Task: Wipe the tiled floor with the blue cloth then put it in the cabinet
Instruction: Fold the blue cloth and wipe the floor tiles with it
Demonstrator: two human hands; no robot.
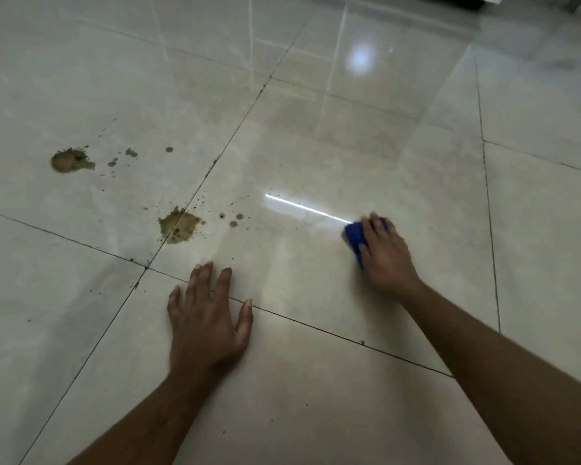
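Blue folded cloth (355, 237) lies at the right centre of the frame on the glossy beige tiled floor (316, 146), pressed down under the right hand (384, 253), whose fingers curl over it. Lower centre, the left hand (206, 317) rests flat and spread, holding nothing. Brown splattered stains (178, 224) sit left of centre, well apart from the cloth.

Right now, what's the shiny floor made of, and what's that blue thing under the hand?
The floor looks like glazed or polished tile, ceramic or stone: dark grout lines split it into big squares and it mirrors a lamp. The blue thing looks like soft cloth, bunched under the right hand; its weave is too small to tell. The brown splats look like spilled liquid.
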